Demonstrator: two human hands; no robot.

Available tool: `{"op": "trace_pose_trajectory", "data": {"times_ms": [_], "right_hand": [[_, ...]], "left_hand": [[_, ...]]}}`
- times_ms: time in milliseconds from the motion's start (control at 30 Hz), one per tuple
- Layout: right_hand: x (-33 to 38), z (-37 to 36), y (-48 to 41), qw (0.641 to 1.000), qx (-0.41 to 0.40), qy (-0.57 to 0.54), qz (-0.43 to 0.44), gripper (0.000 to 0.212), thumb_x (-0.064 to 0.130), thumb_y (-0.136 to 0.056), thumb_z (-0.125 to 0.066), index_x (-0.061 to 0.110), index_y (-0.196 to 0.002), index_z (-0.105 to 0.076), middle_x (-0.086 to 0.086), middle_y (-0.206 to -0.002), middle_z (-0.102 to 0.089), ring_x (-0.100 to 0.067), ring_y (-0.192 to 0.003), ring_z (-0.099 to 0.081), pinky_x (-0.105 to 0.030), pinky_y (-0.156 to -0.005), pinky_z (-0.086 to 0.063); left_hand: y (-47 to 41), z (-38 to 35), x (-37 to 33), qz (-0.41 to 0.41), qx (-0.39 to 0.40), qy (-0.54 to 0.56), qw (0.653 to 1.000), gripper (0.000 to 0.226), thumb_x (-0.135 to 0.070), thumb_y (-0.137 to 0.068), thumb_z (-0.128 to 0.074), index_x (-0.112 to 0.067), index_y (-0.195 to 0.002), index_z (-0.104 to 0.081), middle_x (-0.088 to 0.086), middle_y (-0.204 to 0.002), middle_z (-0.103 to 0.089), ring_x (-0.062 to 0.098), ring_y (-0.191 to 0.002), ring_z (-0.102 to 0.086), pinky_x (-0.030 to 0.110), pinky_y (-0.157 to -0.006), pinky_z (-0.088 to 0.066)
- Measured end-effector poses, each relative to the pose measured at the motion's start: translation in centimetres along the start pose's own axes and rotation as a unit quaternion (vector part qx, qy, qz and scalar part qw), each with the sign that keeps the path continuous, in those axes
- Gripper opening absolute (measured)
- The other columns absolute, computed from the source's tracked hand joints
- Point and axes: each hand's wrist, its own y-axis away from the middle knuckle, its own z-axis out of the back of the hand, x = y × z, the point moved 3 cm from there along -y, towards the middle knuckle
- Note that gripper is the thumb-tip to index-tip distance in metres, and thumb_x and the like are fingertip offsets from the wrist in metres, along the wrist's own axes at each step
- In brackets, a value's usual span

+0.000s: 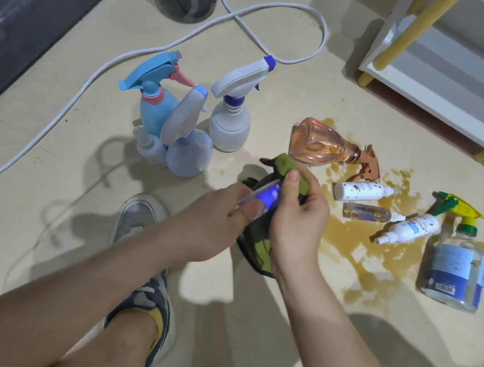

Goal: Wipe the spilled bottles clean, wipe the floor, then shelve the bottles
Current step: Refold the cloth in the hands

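Green cloth [287, 165], dark on its other face, is wrapped over the upper end of a small bottle [266, 195] with a blue-violet label. The bottle is held up off the floor [274, 69] between both hands. The left hand [224, 208] pinches the bottle's lower end, fingers curled round it. The right hand [296, 217] clamps the cloth against the bottle, thumb flat on the fold, and the rest of the cloth hangs below the palm. Beyond the left hand, four bottles stand upright in a tight group: a blue spray bottle [153, 108], a white spray bottle [231, 124], a pale bluish spray bottle [189, 152] and a small clear bottle [150, 149]. These are probably the ones already wiped. Out past the right hand a brown spill [344, 233] spreads on the floor, with a pink bottle [320, 146], a white pump bottle [360, 191], a slim clear bottle [367, 212], a second white bottle [409, 228] and a large clear bottle [455, 269] lying in it or at its edge. A white shelf [437, 80] sits farther off on that same side. The step in hand looks like wiping this one bottle. To do it well, the left hand should twist the bottle while the right keeps the cloth closed round it, covering neck, label and base. The cloth should be turned to a dry patch, as a soaked fold would likely smear. Wet plastic may slip from a light pinch, so a firm hold is needed. The bottle should then go with the upright group, well apart from the spill.
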Motion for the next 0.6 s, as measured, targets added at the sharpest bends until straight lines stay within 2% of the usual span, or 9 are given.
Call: {"op": "trace_pose_trajectory", "data": {"times_ms": [67,167,267,333,400,467,500,533,600], "right_hand": [[-0.2,-1.1,1.2,1.0,0.025,0.004,-0.013,0.038,0.024,-0.102,-0.049,0.018,-0.139,-0.054,0.003,-0.108,-0.072,-0.007,-0.097,-0.067,-0.029,-0.091,-0.053],[0.0,-1.3,3.9,0.987,0.15,0.053,-0.007,0.041,0.024,-0.104,-0.044,0.021,-0.145,-0.046,0.007,-0.097,-0.07,0.0,-0.084,-0.063,-0.016,-0.08,-0.049],[-0.2,0.0,3.2,0.935,0.207,0.274,0.092,0.017,0.03,-0.1,-0.052,0.021,-0.11,-0.062,-0.007,-0.084,-0.069,-0.026,-0.079,-0.063,-0.038,-0.071,-0.051],[-0.6,1.4,0.8,0.885,0.187,0.408,0.121,0.015,0.034,-0.095,-0.058,0.021,-0.087,-0.059,-0.01,-0.079,-0.069,-0.035,-0.08,-0.062,-0.04,-0.066,-0.049],[-0.4,2.9,-1.5,0.889,0.183,0.41,0.088,0.016,0.035,-0.094,-0.061,0.019,-0.093,-0.062,-0.007,-0.087,-0.071,-0.033,-0.089,-0.064,-0.039,-0.074,-0.05],[0.1,2.9,-1.6,0.926,0.294,0.235,-0.01,0.025,0.029,-0.097,-0.059,0.021,-0.12,-0.06,0.0,-0.107,-0.071,-0.023,-0.107,-0.064,-0.037,-0.093,-0.05],[0.0,2.2,-0.8,0.919,0.357,0.159,-0.049,0.036,0.028,-0.099,-0.056,0.024,-0.135,-0.053,0.001,-0.121,-0.067,-0.018,-0.117,-0.06,-0.033,-0.103,-0.046],[0.1,1.3,0.4,0.9,0.408,0.149,-0.033,0.046,0.027,-0.1,-0.051,0.024,-0.145,-0.043,0.001,-0.134,-0.06,-0.013,-0.125,-0.053,-0.028,-0.109,-0.038],[-0.6,-0.8,2.2,0.863,0.432,0.24,0.103,0.049,0.028,-0.102,-0.042,0.025,-0.15,-0.034,0.003,-0.142,-0.047,-0.008,-0.131,-0.038,-0.021,-0.108,-0.029]], "left_hand": [[-0.2,-0.5,-0.5,0.005,-0.04,-0.04,0.998,0.027,-0.043,-0.1,-0.038,-0.019,-0.098,-0.05,-0.005,-0.073,-0.057,0.022,-0.074,-0.055,0.042,-0.074,-0.047],[-0.5,-0.2,-0.5,0.015,-0.092,-0.091,0.991,0.028,-0.035,-0.102,-0.034,-0.014,-0.111,-0.05,0.009,-0.099,-0.064,0.031,-0.097,-0.059,0.043,-0.085,-0.045],[-1.0,0.7,1.0,0.049,-0.083,-0.186,0.978,0.027,-0.036,-0.1,-0.038,-0.018,-0.112,-0.054,0.009,-0.106,-0.066,0.031,-0.102,-0.058,0.036,-0.078,-0.042],[-0.8,1.1,2.1,0.066,-0.084,-0.211,0.972,0.028,-0.044,-0.095,-0.048,-0.023,-0.111,-0.059,0.003,-0.105,-0.067,0.028,-0.101,-0.059,0.032,-0.073,-0.038],[-0.7,1.5,3.2,0.096,-0.095,-0.178,0.975,0.031,-0.047,-0.091,-0.056,-0.026,-0.113,-0.059,-0.003,-0.099,-0.067,0.022,-0.095,-0.062,0.03,-0.071,-0.042],[-1.0,1.7,4.1,0.116,-0.098,-0.092,0.984,0.024,-0.048,-0.089,-0.058,-0.027,-0.102,-0.059,-0.007,-0.076,-0.068,0.014,-0.067,-0.066,0.028,-0.061,-0.044],[-1.3,1.6,4.3,0.113,-0.1,-0.053,0.987,0.018,-0.045,-0.089,-0.059,-0.028,-0.096,-0.06,-0.007,-0.063,-0.066,0.013,-0.053,-0.062,0.027,-0.056,-0.042],[-1.4,1.5,4.3,0.108,-0.104,-0.01,0.989,0.008,-0.036,-0.091,-0.058,-0.03,-0.089,-0.062,-0.007,-0.052,-0.061,0.015,-0.044,-0.056,0.027,-0.054,-0.041],[-1.6,1.3,4.3,0.101,-0.119,0.089,0.984,0.032,-0.012,-0.087,-0.048,-0.03,-0.066,-0.064,-0.006,-0.04,-0.051,0.017,-0.04,-0.045,0.027,-0.051,-0.037]]}}
